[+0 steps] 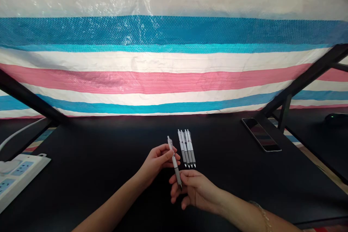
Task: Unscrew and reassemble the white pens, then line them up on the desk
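A white click pen (pixel 174 161) with a grey grip is held at a slant above the black table, its tip pointing down toward me. My left hand (pixel 160 156) pinches the pen's upper barrel between thumb and fingers. Lower down, my right hand (pixel 194 186) has its thumb and fingertips around the grey grip near the tip; its other fingers are loosely curled. Just beyond my hands, several matching pens (pixel 186 148) lie side by side in a neat row, tips toward me.
A smartphone (pixel 261 135) lies dark-screened on the black table (pixel 108 145) at the right. At the left edge is a white power strip (pixel 24 174) with a plug in it. Black frame bars (pixel 301 79) flank a striped plastic sheet (pixel 168 81) at the back.
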`<state>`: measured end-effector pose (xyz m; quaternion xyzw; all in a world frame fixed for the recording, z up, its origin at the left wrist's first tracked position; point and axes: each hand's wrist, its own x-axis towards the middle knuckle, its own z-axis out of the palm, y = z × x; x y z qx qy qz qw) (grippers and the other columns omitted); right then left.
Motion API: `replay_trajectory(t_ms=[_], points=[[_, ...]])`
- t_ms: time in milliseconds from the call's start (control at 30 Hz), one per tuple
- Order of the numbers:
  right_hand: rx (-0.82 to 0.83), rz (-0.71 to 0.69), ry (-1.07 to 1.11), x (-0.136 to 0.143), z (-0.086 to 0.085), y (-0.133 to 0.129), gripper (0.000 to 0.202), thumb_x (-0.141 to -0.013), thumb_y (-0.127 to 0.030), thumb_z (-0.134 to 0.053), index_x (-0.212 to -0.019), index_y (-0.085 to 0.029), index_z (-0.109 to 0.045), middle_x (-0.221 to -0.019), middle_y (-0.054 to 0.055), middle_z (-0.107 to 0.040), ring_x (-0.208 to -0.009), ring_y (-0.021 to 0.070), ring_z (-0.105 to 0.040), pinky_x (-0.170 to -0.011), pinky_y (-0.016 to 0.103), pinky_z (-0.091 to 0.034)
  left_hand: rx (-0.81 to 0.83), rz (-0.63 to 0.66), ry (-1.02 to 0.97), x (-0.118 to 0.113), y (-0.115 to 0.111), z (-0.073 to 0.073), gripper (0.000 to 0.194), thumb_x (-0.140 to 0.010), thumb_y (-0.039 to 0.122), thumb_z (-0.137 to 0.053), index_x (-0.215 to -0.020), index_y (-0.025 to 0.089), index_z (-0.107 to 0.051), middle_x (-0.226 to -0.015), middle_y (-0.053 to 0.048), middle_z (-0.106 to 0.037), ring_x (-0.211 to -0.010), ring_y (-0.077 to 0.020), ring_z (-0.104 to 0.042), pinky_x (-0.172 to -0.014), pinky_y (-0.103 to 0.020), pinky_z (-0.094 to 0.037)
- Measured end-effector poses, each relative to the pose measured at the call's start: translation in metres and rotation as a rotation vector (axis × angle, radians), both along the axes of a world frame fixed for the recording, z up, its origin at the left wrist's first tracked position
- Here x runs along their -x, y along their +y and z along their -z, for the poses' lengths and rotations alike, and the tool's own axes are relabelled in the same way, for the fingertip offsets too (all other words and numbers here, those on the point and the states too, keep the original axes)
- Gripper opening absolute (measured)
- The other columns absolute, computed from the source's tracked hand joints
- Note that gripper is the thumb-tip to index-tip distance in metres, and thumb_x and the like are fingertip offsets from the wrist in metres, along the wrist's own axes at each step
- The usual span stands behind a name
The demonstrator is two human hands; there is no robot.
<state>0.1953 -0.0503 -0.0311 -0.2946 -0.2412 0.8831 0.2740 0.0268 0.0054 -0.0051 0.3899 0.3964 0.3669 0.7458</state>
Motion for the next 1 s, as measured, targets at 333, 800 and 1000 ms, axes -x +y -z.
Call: replay_trajectory(t_ms=[333, 800, 1000], points=[[-0.032, -0.023, -0.040, 0.000, 0.006, 0.000, 0.032, -0.077, -0.041, -0.063, -0.086, -0.012, -0.052, -0.060, -0.001, -0.055, -0.051, 0.0121, -0.060, -0.045, 0.019, -0.042, -0.052, 0.010, -0.045, -0.001, -0.002, 0.000, 0.018, -0.080, 0.030, -0.063, -0.086, 0.014, -0.062, -0.076, -0.006, -0.065, -0.071, -0.0174, -0.064, -0.068, -0.029, -0.050], [0.062, -0.029, 0.124, -0.004, -0.010, 0.004, 0.042, -0.068, -0.016, -0.060, -0.110, -0.008, -0.057, -0.100, 0.014, -0.062, -0.094, 0.0241, -0.061, -0.088, 0.041, -0.039, -0.210, -0.036, 0.138, -0.003, -0.003, -0.006, 0.057, -0.080, 0.034, -0.060, -0.131, 0.024, -0.035, -0.072, -0.002, -0.065, -0.064, -0.0169, -0.062, -0.058, -0.028, -0.051], [0.077, -0.016, 0.119, -0.004, -0.009, 0.004, 0.038, -0.069, -0.016, -0.058, -0.106, -0.009, -0.059, -0.096, 0.012, -0.062, -0.092, 0.0231, -0.061, -0.088, 0.041, -0.039, -0.223, -0.031, 0.153, -0.003, -0.002, -0.003, 0.049, -0.077, 0.035, -0.063, -0.119, 0.021, -0.042, -0.070, -0.004, -0.068, -0.062, -0.0183, -0.064, -0.057, -0.030, -0.053]])
